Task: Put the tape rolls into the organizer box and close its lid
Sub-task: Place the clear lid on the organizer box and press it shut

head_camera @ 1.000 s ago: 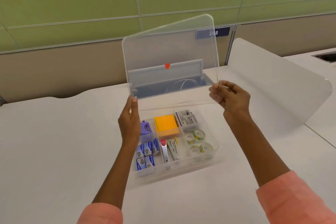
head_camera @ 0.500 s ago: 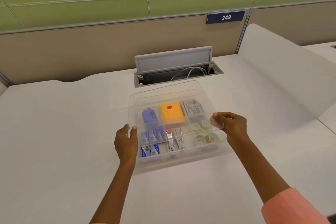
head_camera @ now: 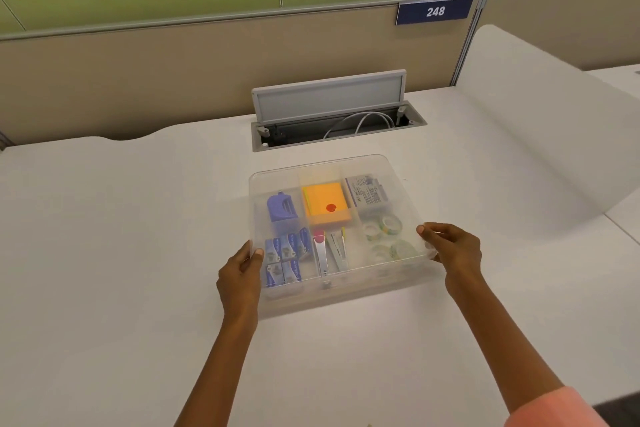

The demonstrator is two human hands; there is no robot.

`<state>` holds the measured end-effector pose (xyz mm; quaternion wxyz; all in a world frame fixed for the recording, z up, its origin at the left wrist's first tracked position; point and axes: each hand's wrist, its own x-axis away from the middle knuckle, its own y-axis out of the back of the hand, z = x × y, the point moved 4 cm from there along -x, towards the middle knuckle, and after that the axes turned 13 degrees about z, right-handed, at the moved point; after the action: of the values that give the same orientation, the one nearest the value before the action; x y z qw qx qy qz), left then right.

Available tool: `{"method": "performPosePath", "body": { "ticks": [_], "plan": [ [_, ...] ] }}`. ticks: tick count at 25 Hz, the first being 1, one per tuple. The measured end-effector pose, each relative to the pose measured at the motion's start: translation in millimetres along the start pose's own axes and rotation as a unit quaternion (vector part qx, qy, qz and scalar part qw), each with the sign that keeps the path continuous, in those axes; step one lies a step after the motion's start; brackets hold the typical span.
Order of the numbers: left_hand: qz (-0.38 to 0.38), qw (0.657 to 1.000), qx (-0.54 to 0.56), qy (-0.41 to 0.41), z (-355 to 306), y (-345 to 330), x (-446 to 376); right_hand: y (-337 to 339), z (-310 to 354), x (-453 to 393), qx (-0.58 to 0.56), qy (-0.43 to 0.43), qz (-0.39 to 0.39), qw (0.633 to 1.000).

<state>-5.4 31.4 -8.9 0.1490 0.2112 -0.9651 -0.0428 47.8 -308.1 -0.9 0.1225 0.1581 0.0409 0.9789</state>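
A clear plastic organizer box [head_camera: 332, 298] stands on the white desk in front of me. Its frosted lid [head_camera: 322, 168] lies flat across the top. Several tape rolls [head_camera: 384, 229] show through the lid in the right compartment. My left hand [head_camera: 240, 276] grips the lid's left edge with the thumb on top. My right hand [head_camera: 450, 248] holds the lid's right edge, fingers curled over it. Other compartments hold an orange sticky-note pad, a purple item, blue packets and metal clips.
An open cable hatch [head_camera: 332, 114] with white cables sits in the desk behind the box. A white curved divider [head_camera: 540, 121] rises at the right. A partition wall with a "248" sign [head_camera: 434, 11] runs along the back.
The lid came down from upright in both hands to flat on the box. My hands followed it down to the box's sides.
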Motion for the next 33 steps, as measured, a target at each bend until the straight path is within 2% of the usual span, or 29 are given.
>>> {"method": "performPosePath", "body": {
  "ticks": [4, 7, 10, 11, 13, 16, 19, 22, 25, 29, 31, 33],
  "plan": [
    [0.022, 0.997, 0.071, 0.013, 8, 3, 6, 2, -5, 0, -0.023, 0.002, 0.014, 1.000],
    [0.040, 0.996, 0.074, 0.026, 8, 2, 7, 2, -4, 0, -0.010, -0.005, 0.027, 1.000],
    [0.029, 0.999, -0.029, 0.004, -8, 4, 1, 2, 9, -3, 0.135, 0.032, 0.017, 0.990],
    [0.020, 0.996, -0.084, -0.028, -19, 3, -3, 0, 17, -6, 0.217, 0.074, 0.006, 0.973],
    [0.024, 0.974, -0.197, -0.109, -42, -5, -17, -16, 35, -10, 0.360, 0.170, 0.016, 0.917],
    [0.090, 0.919, -0.343, -0.174, -62, -34, -44, -54, 47, -23, 0.473, 0.258, 0.104, 0.836],
    [0.146, 0.882, -0.412, -0.178, -63, -51, -76, -81, 55, -50, 0.541, 0.271, 0.160, 0.780],
    [0.171, 0.844, -0.482, -0.162, -55, -55, -105, -92, 56, -84, 0.609, 0.217, 0.192, 0.739],
    [0.172, 0.822, -0.522, -0.151, -48, -59, -120, -100, 55, -102, 0.631, 0.202, 0.212, 0.718],
    [0.110, 0.805, -0.559, -0.166, -58, -68, -128, -111, 60, -114, 0.650, 0.248, 0.216, 0.685],
    [0.112, 0.805, -0.556, -0.175, -59, -75, -130, -116, 60, -119, 0.647, 0.246, 0.225, 0.686],
    [0.119, 0.796, -0.568, -0.173, -56, -78, -131, -121, 60, -120, 0.630, 0.237, 0.228, 0.704]
  ]
}}
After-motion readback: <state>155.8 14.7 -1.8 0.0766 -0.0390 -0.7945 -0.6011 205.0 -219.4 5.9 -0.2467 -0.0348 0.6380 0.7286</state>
